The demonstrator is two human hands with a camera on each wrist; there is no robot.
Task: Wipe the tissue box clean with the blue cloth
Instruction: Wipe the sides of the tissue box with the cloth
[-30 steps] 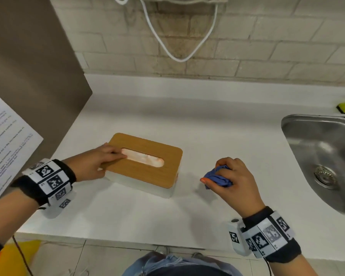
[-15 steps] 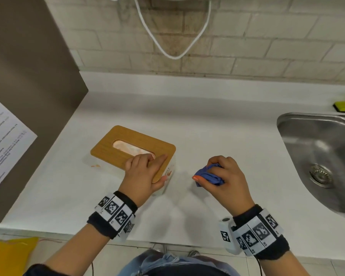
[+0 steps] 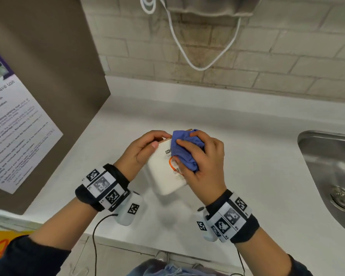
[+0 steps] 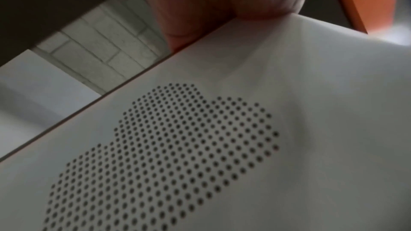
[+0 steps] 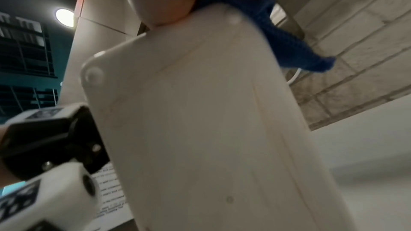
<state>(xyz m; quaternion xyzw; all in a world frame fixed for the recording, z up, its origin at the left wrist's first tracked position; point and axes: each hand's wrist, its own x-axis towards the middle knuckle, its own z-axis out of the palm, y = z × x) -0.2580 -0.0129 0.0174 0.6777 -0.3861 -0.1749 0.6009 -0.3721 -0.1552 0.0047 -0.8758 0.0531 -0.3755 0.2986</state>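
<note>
Head view: left hand [image 3: 142,151] grips the white plastic tissue box [image 3: 163,174] (wooden lid turned away), lifted above the white counter [image 3: 247,156]. Right hand [image 3: 203,162] presses the bunched blue cloth [image 3: 184,151] on one white face. Wiping under way; other faces probably remain.

White counter [image 3: 247,156] meets beige brick wall [image 3: 287,56], steel sink [image 3: 327,166] right.

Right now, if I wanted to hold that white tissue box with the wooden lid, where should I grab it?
Probably by its far end, coming from the left, as the left hand does. The white tissue box with the wooden lid is lifted and tilted, and the right hand presses the blue cloth on its right side, so the left edge is free.
</note>
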